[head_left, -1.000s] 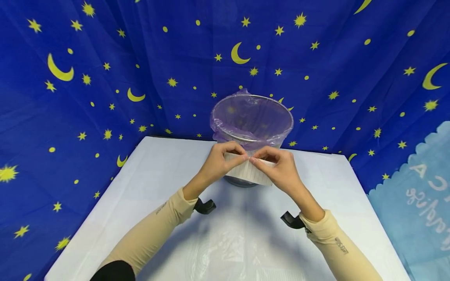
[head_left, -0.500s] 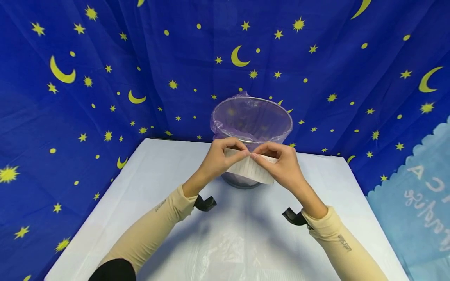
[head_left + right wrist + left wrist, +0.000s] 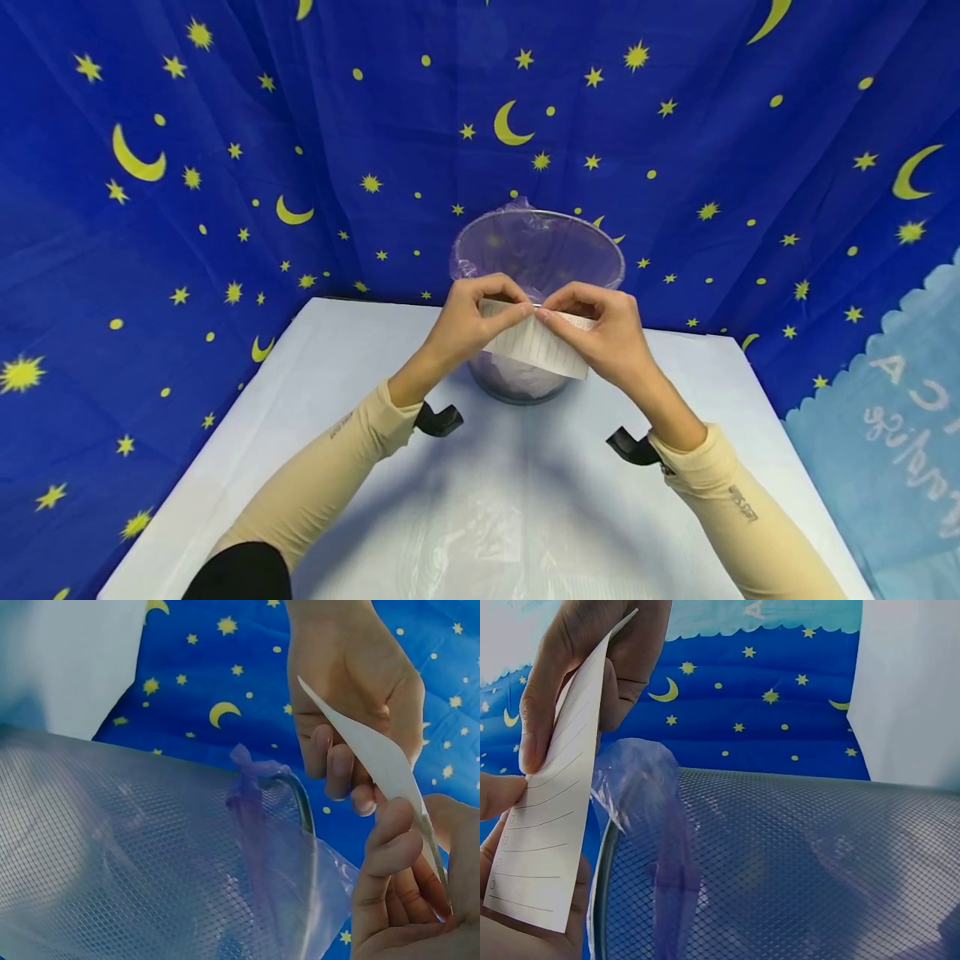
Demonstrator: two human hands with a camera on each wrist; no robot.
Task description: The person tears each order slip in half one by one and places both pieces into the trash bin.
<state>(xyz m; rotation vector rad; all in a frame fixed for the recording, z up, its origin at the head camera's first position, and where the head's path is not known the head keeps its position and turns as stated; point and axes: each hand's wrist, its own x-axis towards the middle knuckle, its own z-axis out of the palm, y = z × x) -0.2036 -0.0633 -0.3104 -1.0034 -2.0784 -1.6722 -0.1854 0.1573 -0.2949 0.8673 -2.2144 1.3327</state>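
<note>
A lined sheet of paper (image 3: 534,346) is pinched along its upper edge by both hands, thumbs and forefingers close together at its middle. My left hand (image 3: 459,332) has the left part and my right hand (image 3: 613,337) the right part. In the left wrist view, ruled lines and small boxes show on the paper (image 3: 547,832); in the right wrist view the paper (image 3: 375,754) bends and appears nearly edge-on. Just behind the hands stands a round mesh wastebasket (image 3: 540,212), upright and lined with a purple plastic bag (image 3: 467,268). The hands and paper hide part of its front.
The wastebasket stands near the back of a white table (image 3: 360,350). Clear plastic sheeting (image 3: 495,533) lies at the table's front. Behind hangs a blue curtain (image 3: 405,117) with yellow stars and moons; a light-blue lettered part (image 3: 892,400) is at right.
Both hands have risen a little with the paper, now overlapping the wastebasket's front rim. More of the wastebasket's lower part shows beneath the paper. The pinch stays near the middle of the edge.
</note>
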